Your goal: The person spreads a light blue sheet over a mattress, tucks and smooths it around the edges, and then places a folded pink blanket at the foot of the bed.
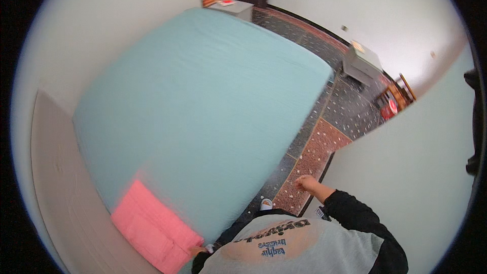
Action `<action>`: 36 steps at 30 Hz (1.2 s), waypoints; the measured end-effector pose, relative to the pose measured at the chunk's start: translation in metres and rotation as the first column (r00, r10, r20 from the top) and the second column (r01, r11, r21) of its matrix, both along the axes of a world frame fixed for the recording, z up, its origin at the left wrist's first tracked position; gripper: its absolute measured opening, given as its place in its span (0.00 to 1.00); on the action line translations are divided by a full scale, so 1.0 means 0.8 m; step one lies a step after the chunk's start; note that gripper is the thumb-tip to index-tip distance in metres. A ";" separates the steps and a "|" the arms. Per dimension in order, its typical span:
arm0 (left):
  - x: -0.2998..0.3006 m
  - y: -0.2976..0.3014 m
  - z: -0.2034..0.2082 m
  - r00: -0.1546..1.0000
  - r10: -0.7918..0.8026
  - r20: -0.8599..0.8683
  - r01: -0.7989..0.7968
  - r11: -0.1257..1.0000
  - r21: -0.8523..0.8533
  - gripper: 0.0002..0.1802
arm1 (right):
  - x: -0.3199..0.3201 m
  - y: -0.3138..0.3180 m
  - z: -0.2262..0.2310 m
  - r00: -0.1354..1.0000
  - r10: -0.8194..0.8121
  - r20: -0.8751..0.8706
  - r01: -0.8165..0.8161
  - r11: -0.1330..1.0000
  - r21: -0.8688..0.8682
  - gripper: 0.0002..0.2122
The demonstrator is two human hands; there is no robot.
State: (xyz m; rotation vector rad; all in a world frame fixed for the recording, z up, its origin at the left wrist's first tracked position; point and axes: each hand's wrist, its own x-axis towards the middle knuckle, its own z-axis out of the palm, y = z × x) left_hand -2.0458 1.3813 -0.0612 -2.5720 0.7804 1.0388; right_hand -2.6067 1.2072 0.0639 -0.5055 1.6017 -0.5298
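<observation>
My left hand [198, 250] grips the near right end of a rectangular, padded pink bedding piece [154, 226]. Whether it is a pillow or a folded quilt I cannot tell. It lies at the lower left corner of the bed, beside the headboard, and its far edge is smeared by motion. Under it spreads a light blue-green fitted sheet [203, 91] that covers the mattress, mostly smooth with faint creases. My right hand [306, 183] hangs in the air beside the bed, above the reddish floor strip, fingers loosely bent and holding nothing.
A pale headboard [61, 172] runs along the left. Past the bed's far end stands a white nightstand [238, 10] with items on top; another small cabinet [362, 63] is by the far wall. A wooden chair [398, 94] and red container [389, 109] stand right. A wall [406, 172] closes in beside me.
</observation>
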 end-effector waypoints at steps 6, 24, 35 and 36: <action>-0.384 -0.117 -0.057 0.810 0.294 -0.508 -0.516 0.769 -0.378 0.33 | -0.336 0.046 -0.040 0.978 -0.177 -0.113 0.168 0.982 -0.088 0.07; -0.830 -0.673 -0.118 0.201 -0.979 0.029 0.856 0.161 -0.491 0.09 | -0.732 -0.139 -0.039 0.611 -0.790 -0.044 0.773 0.608 -0.182 0.06; -1.353 -1.025 -0.071 0.578 -0.249 -0.777 -0.175 0.892 -0.416 0.27 | -0.982 -0.200 -0.116 -0.301 -0.954 0.010 0.940 -0.294 0.174 0.04; -1.378 -1.043 -0.067 0.557 -0.234 -0.797 -0.218 0.885 -0.412 0.27 | -1.018 -0.208 -0.126 -0.247 -0.968 0.039 0.955 -0.236 0.180 0.05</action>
